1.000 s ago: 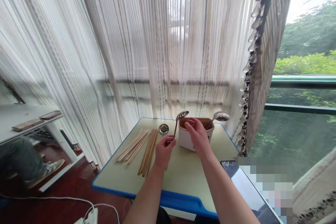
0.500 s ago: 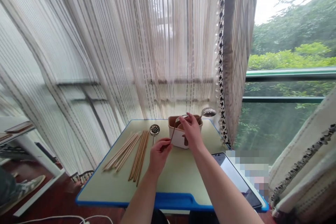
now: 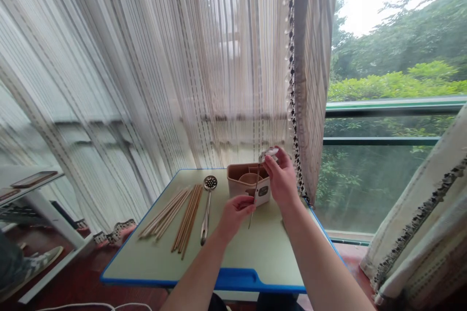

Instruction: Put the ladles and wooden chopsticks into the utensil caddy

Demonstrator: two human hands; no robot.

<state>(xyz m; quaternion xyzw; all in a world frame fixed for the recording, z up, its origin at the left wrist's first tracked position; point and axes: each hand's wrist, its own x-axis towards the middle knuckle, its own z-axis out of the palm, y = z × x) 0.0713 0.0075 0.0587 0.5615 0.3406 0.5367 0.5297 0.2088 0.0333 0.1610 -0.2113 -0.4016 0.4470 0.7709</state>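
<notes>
My left hand (image 3: 237, 215) pinches the thin handle of a metal ladle (image 3: 258, 180), which stands nearly upright in front of the container. Around the ladle's head, my right hand (image 3: 281, 175) is closed, hiding part of it. Just behind my hands stands the utensil container (image 3: 239, 187), whitish outside with brown inner walls and compartments. A metal slotted skimmer (image 3: 206, 209) lies to the left of my left hand. Beside it are a bundle of brown chopsticks (image 3: 187, 221) and a bundle of paler sticks (image 3: 166, 214).
All of this is on a pale green table (image 3: 146, 265) with a blue edge. Sheer striped curtains (image 3: 164, 68) hang behind it, with a window (image 3: 394, 121) at the right. A person's shoe (image 3: 40, 265) shows at the lower left beside a white desk leg (image 3: 65, 223).
Both hands have moved right relative to the container, and the ladle stands more upright. The second ladle seen sticking out of the container no longer shows. More of the skimmer is uncovered.
</notes>
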